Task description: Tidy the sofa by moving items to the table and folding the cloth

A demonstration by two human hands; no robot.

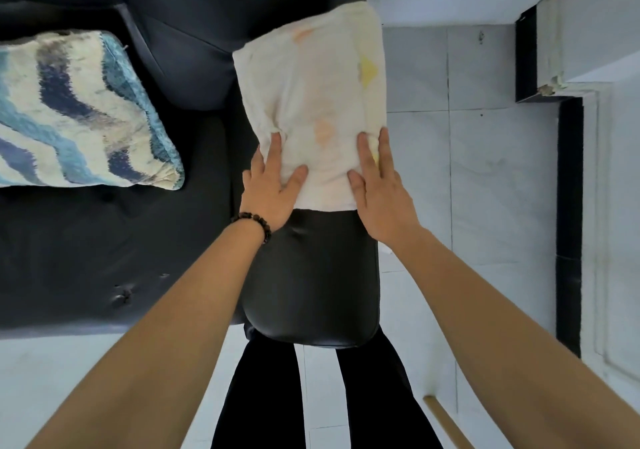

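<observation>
Dark sofa [104,258], white tiled floor beside it. Folded cloth [311,102] lies on sofa armrest [311,275], well right of patterned cushion [76,109]. Left hand [270,185], right hand [381,192] pressed flat on cloth's near end, fingers spread. Best smoothed outward, edges squared.

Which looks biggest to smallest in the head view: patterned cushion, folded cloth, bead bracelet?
1. Patterned cushion, though the left edge of the view cuts it off.
2. Folded cloth on the sofa armrest; close to the cushion in apparent size, so this order is unsure.
3. Bead bracelet, clearly smallest.
</observation>
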